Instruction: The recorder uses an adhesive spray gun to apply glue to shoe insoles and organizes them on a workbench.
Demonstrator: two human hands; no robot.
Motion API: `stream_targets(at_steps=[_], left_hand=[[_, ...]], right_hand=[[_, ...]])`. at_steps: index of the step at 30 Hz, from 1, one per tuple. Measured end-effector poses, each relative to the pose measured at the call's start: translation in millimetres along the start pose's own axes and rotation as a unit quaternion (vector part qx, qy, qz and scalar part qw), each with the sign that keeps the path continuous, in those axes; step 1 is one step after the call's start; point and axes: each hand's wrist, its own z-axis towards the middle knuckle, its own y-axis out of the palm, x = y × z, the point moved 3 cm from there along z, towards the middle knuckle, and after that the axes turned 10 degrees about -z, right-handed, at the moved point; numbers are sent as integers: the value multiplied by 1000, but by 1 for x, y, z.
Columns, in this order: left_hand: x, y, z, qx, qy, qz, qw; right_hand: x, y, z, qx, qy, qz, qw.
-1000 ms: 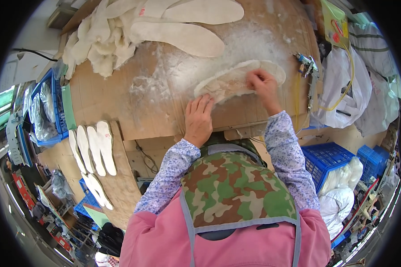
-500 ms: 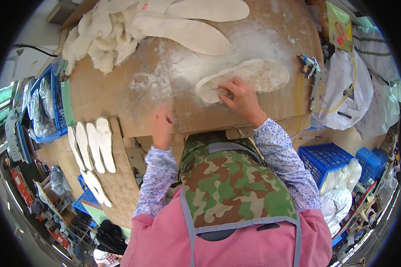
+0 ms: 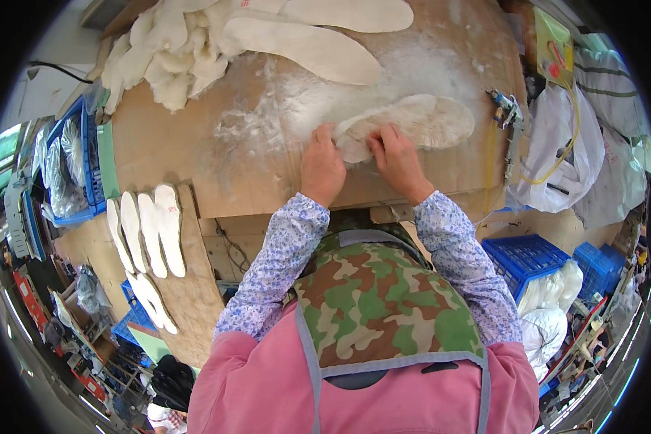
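Note:
A cream fleece insole (image 3: 432, 121) lies on the dusty cardboard, its wide end to the right and a brownish layer on its upper face. My left hand (image 3: 322, 168) grips its narrow left end, fingertips closed on the edge. Close by, my right hand (image 3: 398, 162) is pinched at the insole's near side; whether it holds the insole or only the top layer is hidden under the fingers. Beyond lie larger fleece insoles (image 3: 307, 52) and a heap of fleece pieces (image 3: 168, 54).
An air gun (image 3: 506, 107) with a yellow hose rests at the table's right edge, beside a white plastic bag (image 3: 559, 141). On a board at lower left lie several finished-looking insoles (image 3: 150, 228). Blue crates (image 3: 526, 259) stand on both sides. White fluff dusts the cardboard (image 3: 195, 163).
My left hand has moved up and right from over the cardboard to the insole's left end and closed on it. My right hand has stayed at the insole, shifting slightly right.

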Motion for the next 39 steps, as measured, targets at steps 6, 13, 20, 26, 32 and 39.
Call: stream_targets(at_steps=[6, 13, 20, 26, 32, 39], left_hand=[[-7, 1, 2, 39, 49, -28, 998], [-3, -2, 5, -33, 40, 40, 998], [45, -1, -13, -18, 207, 172, 963], [12, 36, -29, -123, 257, 301, 910], [-5, 44, -30, -50, 280, 324, 902], [21, -1, -48, -48, 197, 189, 961]], right_hand=[[23, 13, -9, 34, 109, 111, 987], [78, -68, -15, 131, 303, 105, 938], [74, -96, -52, 146, 314, 183, 920], [-12, -57, -18, 35, 257, 244, 934], [-146, 46, 73, -194, -48, 204, 958], [-39, 13, 80, 114, 14, 168, 979]])
